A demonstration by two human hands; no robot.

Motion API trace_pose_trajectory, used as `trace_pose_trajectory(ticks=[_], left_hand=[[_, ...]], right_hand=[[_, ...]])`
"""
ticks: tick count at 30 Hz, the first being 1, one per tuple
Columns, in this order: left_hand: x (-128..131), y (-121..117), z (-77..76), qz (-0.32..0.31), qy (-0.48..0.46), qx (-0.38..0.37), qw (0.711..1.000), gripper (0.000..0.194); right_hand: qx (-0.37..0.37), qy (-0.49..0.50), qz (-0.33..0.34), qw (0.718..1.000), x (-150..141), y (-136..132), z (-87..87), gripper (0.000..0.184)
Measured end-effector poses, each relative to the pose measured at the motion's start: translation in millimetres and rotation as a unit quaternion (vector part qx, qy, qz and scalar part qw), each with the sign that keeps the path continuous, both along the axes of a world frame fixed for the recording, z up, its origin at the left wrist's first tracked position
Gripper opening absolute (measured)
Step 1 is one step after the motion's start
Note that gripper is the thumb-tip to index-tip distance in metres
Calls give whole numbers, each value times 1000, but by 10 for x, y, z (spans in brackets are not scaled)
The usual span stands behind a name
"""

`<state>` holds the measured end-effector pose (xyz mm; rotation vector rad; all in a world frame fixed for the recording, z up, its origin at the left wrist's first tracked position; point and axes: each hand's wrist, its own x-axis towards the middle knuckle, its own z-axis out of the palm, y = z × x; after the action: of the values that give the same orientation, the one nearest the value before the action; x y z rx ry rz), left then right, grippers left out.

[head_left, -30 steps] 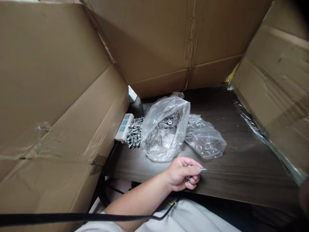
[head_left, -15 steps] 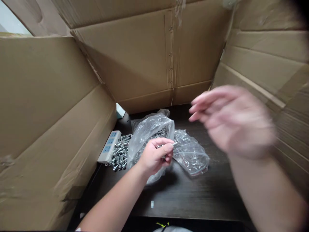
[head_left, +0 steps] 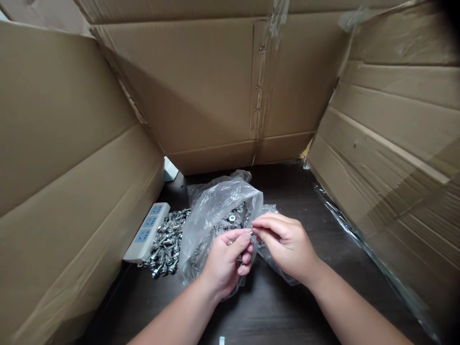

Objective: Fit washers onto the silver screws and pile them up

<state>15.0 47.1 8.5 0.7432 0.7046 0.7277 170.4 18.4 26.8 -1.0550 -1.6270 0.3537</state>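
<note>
My left hand [head_left: 227, 262] is closed round a metal bolt [head_left: 250, 233], and only a short bit of its end shows beyond the thumb and forefinger. The thumb and fingers of my right hand [head_left: 289, 247] pinch at that same end, meeting the left fingertips; whether they also hold a small part is hidden. Just behind the hands lies an open clear plastic bag [head_left: 219, 211] full of metal washers [head_left: 232, 218]. A flatter clear bag [head_left: 273, 261] is partly covered by my right hand.
To the left is a heap of bolts [head_left: 167, 247] against a white power strip [head_left: 145, 235]. Cardboard walls [head_left: 201, 96] enclose the dark tabletop [head_left: 287, 187] at the back and both sides. A small white scrap [head_left: 222, 340] lies at the front.
My right hand has come down and left from its raised, open position to the bolt's end in my left hand. The view has shifted slightly.
</note>
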Motion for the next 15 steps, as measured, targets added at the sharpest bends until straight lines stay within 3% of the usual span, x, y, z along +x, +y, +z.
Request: trace_pose_trajectory(ticks=[6,10,13,15], left_hand=[[-45,53,2,0,-6,-3,1000,25],[-70,86,9,34,29,14,999,30],[-63,64,14,19,72,31,997,32],[-54,45,8,-25,106,34,993,32]], right_hand=[[-23,-37,50,998,17,64,97,17],[-129,-67,103,984,160,265,295,17],[-183,-194,127,955,207,490,463,27],[-234,-345,131,899,115,652,520,25]])
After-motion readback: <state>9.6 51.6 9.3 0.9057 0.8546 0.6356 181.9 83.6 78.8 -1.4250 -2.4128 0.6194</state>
